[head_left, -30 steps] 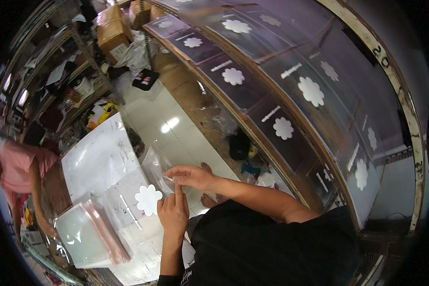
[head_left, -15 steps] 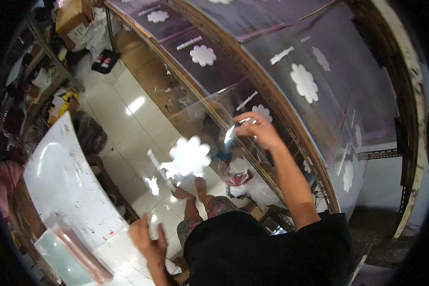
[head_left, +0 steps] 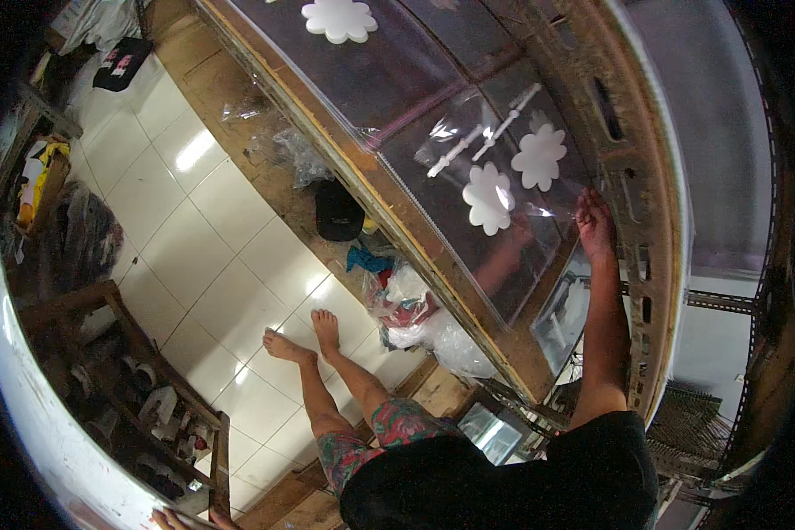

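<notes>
Right grip (head_left: 596, 225) pinching clear sheet (head_left: 503, 155) over wooden shelf (head_left: 406, 225) — left grip (head_left: 190, 520) beside white board (head_left: 40, 397).

No words or numbers can be read. Just beyond the long edge of the shelf (head_left: 517, 349), lower down, a black cap (head_left: 338, 212) bears a faint pale line, too small to make out. Well to the left of the shelf, a flat black thing (head_left: 122, 64) shows pink and white marks, likewise illegible. On the shelf, clear sheets (head_left: 397, 71) carry white flower and bar shapes rather than letters.
</notes>
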### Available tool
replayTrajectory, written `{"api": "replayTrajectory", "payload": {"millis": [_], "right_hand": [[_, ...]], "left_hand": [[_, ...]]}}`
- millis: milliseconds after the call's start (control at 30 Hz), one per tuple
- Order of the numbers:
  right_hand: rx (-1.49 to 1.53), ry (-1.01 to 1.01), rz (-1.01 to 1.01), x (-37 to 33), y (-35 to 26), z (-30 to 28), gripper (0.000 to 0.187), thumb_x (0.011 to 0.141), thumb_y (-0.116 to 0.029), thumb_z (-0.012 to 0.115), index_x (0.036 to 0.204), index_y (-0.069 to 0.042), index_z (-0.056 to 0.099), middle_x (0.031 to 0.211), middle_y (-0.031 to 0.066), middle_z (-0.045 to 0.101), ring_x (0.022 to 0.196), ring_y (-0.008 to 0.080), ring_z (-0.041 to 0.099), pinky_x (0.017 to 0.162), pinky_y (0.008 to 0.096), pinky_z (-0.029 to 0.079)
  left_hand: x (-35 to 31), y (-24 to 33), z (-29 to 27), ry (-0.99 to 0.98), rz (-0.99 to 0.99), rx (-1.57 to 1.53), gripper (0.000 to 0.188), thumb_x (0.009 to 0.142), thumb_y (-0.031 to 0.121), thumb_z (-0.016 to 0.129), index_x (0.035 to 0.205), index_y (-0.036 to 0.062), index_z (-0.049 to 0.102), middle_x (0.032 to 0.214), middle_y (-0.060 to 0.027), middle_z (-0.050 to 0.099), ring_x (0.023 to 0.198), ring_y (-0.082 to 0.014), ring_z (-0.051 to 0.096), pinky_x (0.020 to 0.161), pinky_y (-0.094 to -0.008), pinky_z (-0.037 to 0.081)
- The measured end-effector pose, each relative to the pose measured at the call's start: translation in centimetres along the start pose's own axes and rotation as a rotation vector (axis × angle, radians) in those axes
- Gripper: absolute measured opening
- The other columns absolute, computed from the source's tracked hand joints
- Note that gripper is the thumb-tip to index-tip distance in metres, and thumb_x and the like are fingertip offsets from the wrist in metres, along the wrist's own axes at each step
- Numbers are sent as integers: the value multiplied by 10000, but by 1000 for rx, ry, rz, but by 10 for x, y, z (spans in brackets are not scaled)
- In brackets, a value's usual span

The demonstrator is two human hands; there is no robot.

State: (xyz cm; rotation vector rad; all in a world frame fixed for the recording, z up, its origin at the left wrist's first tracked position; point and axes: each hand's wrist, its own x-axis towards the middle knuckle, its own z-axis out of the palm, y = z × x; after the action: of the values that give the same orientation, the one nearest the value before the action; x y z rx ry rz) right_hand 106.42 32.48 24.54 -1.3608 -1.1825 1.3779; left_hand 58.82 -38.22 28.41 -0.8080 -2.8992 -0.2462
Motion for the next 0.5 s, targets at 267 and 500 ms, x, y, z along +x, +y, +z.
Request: {"api": "replayTrajectory", "payload": {"millis": [267,500], "right_hand": [[148,220,27,46,31,-81,435,909,44,496,1338,-26,512,1279,113,615,1111,237,638,844,318,553],[-126,306,4,73,34,-73,513,914,52,475,1420,-14,421,1329,140,563,1102,254,623,857,332,548]], "left_hand": [[4,7,4,-5,-20,-88,629,978,336,630,1413,-67,421,1470,-307,364,1379,-465,356,1137,-589,310],[4,9,5,-28,-62,-45,625,985,326,621,1424,-65,411,1490,-291,351,1376,-447,367,1144,-575,310]]}}
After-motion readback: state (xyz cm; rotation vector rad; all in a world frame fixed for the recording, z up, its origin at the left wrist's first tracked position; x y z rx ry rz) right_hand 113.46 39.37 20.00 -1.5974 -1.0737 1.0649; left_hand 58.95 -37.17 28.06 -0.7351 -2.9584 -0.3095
